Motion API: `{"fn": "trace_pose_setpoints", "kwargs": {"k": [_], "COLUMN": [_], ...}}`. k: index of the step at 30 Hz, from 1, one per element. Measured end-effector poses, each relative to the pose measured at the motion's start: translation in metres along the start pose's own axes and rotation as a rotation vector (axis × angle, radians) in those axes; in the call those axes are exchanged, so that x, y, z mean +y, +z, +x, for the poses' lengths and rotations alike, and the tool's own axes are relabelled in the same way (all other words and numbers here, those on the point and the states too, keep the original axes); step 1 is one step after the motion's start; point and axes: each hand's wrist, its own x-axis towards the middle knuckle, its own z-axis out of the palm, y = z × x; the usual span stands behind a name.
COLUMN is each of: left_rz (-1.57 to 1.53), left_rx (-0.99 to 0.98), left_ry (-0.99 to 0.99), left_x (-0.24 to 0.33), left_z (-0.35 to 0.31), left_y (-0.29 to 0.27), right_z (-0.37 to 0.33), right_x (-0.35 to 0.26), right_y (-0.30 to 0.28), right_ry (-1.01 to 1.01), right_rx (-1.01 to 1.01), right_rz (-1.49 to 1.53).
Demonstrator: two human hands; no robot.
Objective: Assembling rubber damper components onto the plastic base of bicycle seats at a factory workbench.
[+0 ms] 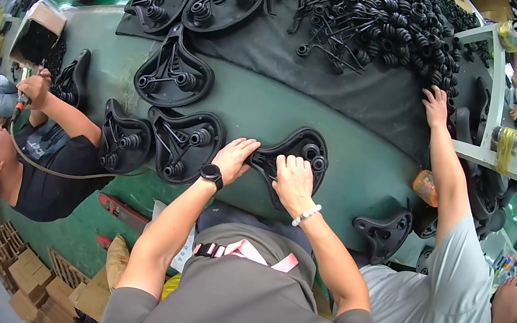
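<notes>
A black bicycle saddle (317,145) lies underside up on the green table in front of me, coil springs showing at its wide end. My left hand (236,160), with a dark watch at the wrist, is closed at the saddle's narrow nose. Over its middle, my right hand (294,182) has its fingers curled down onto the saddle; what lies under those fingers is hidden. Just left of my left hand is another upturned saddle (185,144) fitted with springs and wire rods. Beside it lies one more saddle (125,138).
A big heap of black springs with wire rods (390,29) covers the dark mat (251,81). A co-worker's hand (437,106) touches its right edge. At left, another co-worker's hand (35,88) holds a hose-fed tool. An orange container (426,187) and a saddle (383,232) sit rightward.
</notes>
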Motion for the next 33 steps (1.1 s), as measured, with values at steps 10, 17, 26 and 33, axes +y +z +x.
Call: {"fn": "trace_pose_setpoints", "kwargs": {"k": [10,17,26,33], "left_rz": [0.026,0.043,0.09,-0.142], "left_rx": [0.002,-0.007,-0.11,0.124], "left_ry": [0.006,0.019,0.048,-0.038], "left_x": [-0.003,0.002,-0.008,0.106], "left_z": [-0.002,-0.001,0.002,0.066], "left_y": [0.002,-0.003,-0.002,0.002], "right_z": [0.003,0.009,-0.003,-0.119], "right_x": [-0.008,-0.009,-0.013,0.029], "right_y": [0.014,0.028,-0.002,0.015], "right_ry": [-0.06,-0.142,-0.135,0.763], "right_rx": [0.066,0.128,0.239,0.141], "right_rz": [0.023,-0.001,0.089,0.934]}}
